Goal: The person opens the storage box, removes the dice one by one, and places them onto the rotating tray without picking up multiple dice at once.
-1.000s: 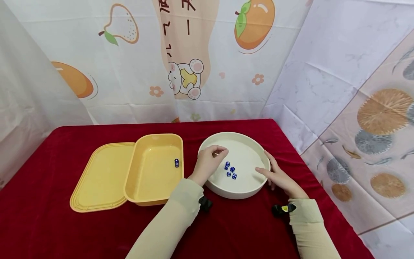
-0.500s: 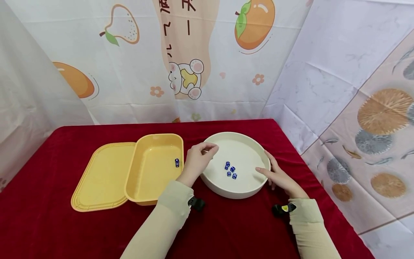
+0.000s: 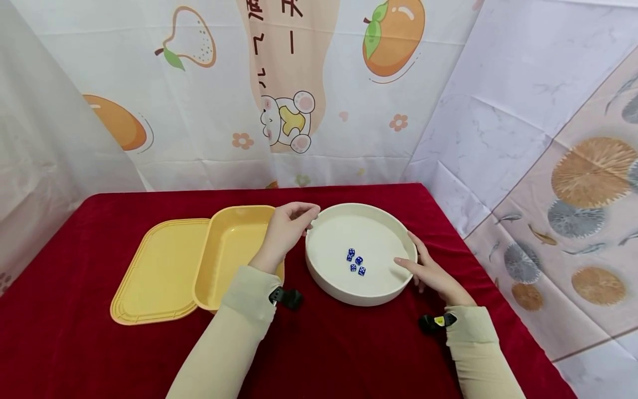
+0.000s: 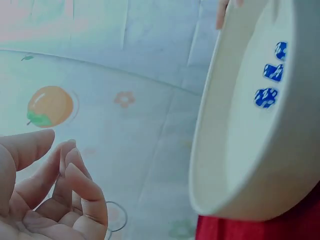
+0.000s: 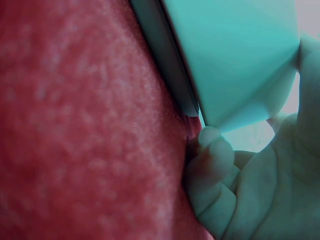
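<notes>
My left hand (image 3: 281, 235) is over the right side of a yellow plastic box (image 3: 231, 244), its fingertips near the left rim of a round cream tray (image 3: 381, 238). In the left wrist view its fingers (image 4: 92, 192) are loosely bent with a gap to the thumb, and nothing shows between them. Several blue dice with white pips (image 3: 359, 260) lie together in the tray. My right hand (image 3: 428, 274) holds the tray's right side, thumb over the rim and fingers outside against the wall. In the right wrist view the fingertips (image 5: 210, 135) are at the tray's lower edge.
A flat yellow lid (image 3: 161, 271) lies left of the box, its edge against it. Red cloth (image 3: 349, 354) covers the table. A printed curtain (image 3: 349, 155) hangs behind the table, and another patterned sheet (image 3: 563, 166) stands to the right.
My left hand has moved left from over the tray to over the box, now covering the dice seen in the box earlier. The right hand, tray and tray dice have stayed put.
</notes>
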`<state>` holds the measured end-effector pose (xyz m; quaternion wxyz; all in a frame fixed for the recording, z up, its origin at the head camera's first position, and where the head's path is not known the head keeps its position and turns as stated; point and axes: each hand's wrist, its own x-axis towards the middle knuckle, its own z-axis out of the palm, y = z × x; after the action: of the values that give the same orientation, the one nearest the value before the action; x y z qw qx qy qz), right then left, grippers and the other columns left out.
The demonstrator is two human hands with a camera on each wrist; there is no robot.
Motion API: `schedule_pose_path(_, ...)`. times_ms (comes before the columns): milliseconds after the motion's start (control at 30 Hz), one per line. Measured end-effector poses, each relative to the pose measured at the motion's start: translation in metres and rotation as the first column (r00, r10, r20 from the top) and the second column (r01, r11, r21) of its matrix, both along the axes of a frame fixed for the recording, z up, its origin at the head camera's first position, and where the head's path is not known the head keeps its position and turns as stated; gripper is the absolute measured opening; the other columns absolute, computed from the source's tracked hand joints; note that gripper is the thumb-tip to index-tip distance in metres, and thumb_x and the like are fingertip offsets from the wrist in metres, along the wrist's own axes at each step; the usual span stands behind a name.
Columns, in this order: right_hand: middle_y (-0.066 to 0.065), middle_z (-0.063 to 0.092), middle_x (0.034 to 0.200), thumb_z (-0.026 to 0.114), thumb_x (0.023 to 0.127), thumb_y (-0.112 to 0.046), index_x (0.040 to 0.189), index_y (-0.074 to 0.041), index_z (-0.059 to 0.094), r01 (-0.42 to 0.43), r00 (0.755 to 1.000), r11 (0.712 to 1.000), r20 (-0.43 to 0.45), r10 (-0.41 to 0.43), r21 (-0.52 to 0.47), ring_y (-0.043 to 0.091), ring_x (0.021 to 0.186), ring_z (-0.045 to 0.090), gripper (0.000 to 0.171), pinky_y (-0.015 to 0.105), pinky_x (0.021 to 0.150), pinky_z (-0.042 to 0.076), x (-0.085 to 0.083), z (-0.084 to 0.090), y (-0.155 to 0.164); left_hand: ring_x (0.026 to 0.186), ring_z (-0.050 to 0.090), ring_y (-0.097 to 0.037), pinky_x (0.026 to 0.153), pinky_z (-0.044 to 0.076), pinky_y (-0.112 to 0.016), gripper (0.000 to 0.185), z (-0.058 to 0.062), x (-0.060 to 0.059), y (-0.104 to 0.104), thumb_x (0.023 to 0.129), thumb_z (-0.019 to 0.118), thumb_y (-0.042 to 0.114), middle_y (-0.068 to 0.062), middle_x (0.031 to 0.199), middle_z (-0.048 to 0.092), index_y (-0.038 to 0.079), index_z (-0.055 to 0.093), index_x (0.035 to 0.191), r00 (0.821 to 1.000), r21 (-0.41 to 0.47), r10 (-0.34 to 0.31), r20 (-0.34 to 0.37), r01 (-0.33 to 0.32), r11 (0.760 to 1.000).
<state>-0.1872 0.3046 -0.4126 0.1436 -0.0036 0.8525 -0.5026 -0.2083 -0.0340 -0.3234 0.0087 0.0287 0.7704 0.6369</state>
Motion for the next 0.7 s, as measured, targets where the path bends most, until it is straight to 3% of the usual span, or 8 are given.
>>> schedule_pose_path(200, 0.004, 0.048, 0.065, 0.062, 0.095, -0.039, 0.159, -0.031, -0.003, 0.001, 1.0, 1.0, 0.001, -0.001, 0.001, 0.016, 0.054, 0.048, 0.092, 0.032, 0.048, 0.045, 0.0, 0.001, 0.0, 0.085, 0.065, -0.022, 0.079, 0.056, -0.035, 0.031, 0.012, -0.009, -0.015, 0.097, 0.064, 0.032, -0.012, 0.109, 0.07, 0.011, 0.07, 0.119, 1.0, -0.073, -0.006, -0.014, 0.005, 0.997)
schedule_pose_path(333, 0.004, 0.048, 0.065, 0.062, 0.096, -0.038, 0.159, -0.031, -0.003, 0.0, 1.0, 1.0, 0.0, 0.0, -0.001, 0.015, 0.054, 0.048, 0.091, 0.032, 0.047, 0.045, 0.0, 0.001, 0.0, 0.091, 0.063, -0.025, 0.081, 0.054, -0.035, 0.034, 0.012, -0.017, -0.029, 0.097, 0.063, 0.035, -0.011, 0.111, 0.069, 0.012, 0.069, 0.121, 1.0, -0.12, -0.005, 0.02, 0.007, 0.993)
schedule_pose_path(533, 0.004, 0.048, 0.065, 0.061, 0.096, -0.036, 0.159, -0.029, -0.004, -0.001, 1.0, 1.0, 0.0, 0.001, -0.004, 0.016, 0.054, 0.047, 0.091, 0.032, 0.047, 0.045, -0.001, 0.001, -0.001, 0.095, 0.061, -0.021, 0.082, 0.051, -0.028, 0.04, -0.003, -0.027, -0.055, 0.098, 0.06, 0.036, -0.011, 0.12, 0.066, 0.01, 0.064, 0.128, 0.994, -0.11, -0.03, 0.104, 0.041, 0.993)
schedule_pose_path(700, 0.004, 0.048, 0.065, 0.062, 0.096, -0.037, 0.159, -0.03, -0.003, 0.006, 1.0, 1.0, 0.004, -0.006, -0.006, 0.015, 0.054, 0.047, 0.091, 0.032, 0.047, 0.046, 0.0, 0.002, -0.001, 0.092, 0.06, -0.016, 0.084, 0.051, -0.029, 0.042, -0.016, -0.032, -0.069, 0.1, 0.059, 0.034, -0.012, 0.122, 0.065, 0.006, 0.062, 0.131, 0.991, -0.119, -0.029, 0.132, 0.044, 0.992)
